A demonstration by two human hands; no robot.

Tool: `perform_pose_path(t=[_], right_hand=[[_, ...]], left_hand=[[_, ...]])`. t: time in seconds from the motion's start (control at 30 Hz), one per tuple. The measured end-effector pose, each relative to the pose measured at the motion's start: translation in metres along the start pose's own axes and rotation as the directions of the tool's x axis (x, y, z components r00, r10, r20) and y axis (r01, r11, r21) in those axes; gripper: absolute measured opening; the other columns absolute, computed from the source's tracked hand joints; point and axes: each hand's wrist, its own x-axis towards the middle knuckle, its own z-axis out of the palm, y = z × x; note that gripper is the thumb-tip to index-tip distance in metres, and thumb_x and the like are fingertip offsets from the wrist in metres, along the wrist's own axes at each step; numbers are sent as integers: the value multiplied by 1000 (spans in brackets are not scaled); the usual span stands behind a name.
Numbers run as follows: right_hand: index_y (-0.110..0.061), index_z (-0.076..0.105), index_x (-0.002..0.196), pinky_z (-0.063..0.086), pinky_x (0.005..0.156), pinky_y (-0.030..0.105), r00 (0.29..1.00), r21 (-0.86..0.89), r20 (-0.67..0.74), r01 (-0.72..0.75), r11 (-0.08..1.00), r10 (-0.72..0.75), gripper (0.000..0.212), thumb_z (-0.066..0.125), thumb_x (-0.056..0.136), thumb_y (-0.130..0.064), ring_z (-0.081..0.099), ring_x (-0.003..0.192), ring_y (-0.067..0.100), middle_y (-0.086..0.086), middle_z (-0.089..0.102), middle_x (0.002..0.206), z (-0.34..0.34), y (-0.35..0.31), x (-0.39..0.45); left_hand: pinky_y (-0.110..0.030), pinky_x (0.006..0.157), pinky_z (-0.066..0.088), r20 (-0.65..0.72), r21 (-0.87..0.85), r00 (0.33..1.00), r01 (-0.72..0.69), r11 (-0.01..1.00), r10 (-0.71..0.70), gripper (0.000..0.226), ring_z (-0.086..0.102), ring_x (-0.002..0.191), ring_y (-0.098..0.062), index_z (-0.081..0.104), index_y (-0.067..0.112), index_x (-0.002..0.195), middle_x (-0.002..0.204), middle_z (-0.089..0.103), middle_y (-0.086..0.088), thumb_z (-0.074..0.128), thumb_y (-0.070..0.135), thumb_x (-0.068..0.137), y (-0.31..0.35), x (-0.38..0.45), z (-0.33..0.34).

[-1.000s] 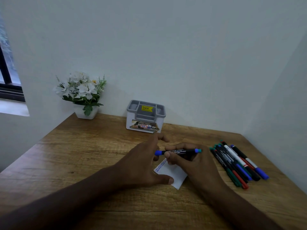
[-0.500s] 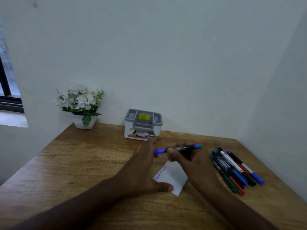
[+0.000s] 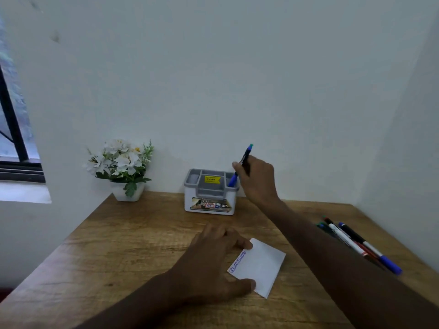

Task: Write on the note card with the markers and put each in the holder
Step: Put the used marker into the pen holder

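Note:
My right hand [image 3: 257,180] grips a blue-capped marker [image 3: 242,165], tilted, with its blue end dipping into the right-hand compartment of the grey and white holder [image 3: 210,194] by the back wall. The white note card [image 3: 260,265] lies on the wooden table and bears a line of blue writing along its left edge. My left hand [image 3: 213,262] rests flat on the table, its fingertips and thumb touching the card's left side. Several more markers [image 3: 358,244] lie in a bunch at the right, partly hidden behind my right forearm.
A white pot of white flowers [image 3: 123,170] stands at the table's back left corner. White walls close in the table [image 3: 118,245] at the back and on the right. A window frame [image 3: 14,138] shows at far left.
My right hand has lifted the marker from above the card and carried it back to the holder, tipping it upright. My left hand has stayed on the card. The camera has tilted up.

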Motion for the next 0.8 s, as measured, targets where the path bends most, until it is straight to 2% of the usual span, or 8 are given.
perform_pose_path(t=[0.1,0.2,0.3,0.43,0.5,0.53,0.67,0.8], right_hand=[[-15,69,82,33,55,12,996,-28,86,-38,999,40,27,73,98,-36,50,58,0,-2,64,70,15,11,3],[-10,79,98,42,60,13,994,101,43,-101,990,98,27,80,92,-37,59,59,1,-3,69,68,7,13,-2],[-17,77,105,43,63,10,993,136,9,-114,984,114,26,79,92,-40,62,61,1,-6,70,69,-21,14,-22],[-23,78,89,41,61,4,996,-85,89,0,996,8,9,82,89,-31,62,59,-2,-15,65,64,-76,21,-70],[-25,76,84,38,61,3,995,-215,98,34,976,-13,9,85,85,-27,61,58,-4,-17,64,61,-108,30,-92],[-26,75,82,36,62,4,995,-276,98,12,961,16,10,85,84,-28,59,57,-4,-17,64,62,-123,35,-99],[-30,70,72,47,61,17,951,-471,206,-109,875,229,20,86,83,-30,60,66,-1,-15,64,65,-163,52,-105],[-28,66,64,40,54,18,905,-597,269,-111,794,329,29,90,78,-36,57,65,0,-13,63,67,-173,61,-98]], left_hand=[[-38,117,34,5,-11,1000,0,1000,0,74,30,131,4,51,49,139,139,38,33,62,83,74,-1,0,0],[-38,118,35,-9,-41,1000,16,999,-16,78,31,132,5,54,49,137,137,39,33,60,88,69,-2,0,-1],[-38,116,36,-9,-42,1000,-8,999,8,75,32,131,6,54,50,136,135,40,38,61,87,70,-3,-2,-2],[-36,113,38,-15,-34,1000,-19,999,19,73,35,129,8,54,50,136,137,45,40,59,86,73,0,-2,-2],[-35,112,39,-16,-21,1000,-27,999,27,72,35,128,8,55,50,135,138,46,40,58,87,74,-1,-3,-2],[-35,111,39,-19,-17,999,-31,999,31,72,36,128,8,56,49,135,137,47,39,57,87,73,-1,-3,-1],[-33,111,39,-19,-29,999,-31,999,30,73,36,128,9,58,48,134,136,48,39,56,87,72,2,-2,-2],[-31,113,37,-5,-43,1000,-18,999,18,72,39,128,9,59,48,133,137,48,37,57,86,72,4,-3,-4]])
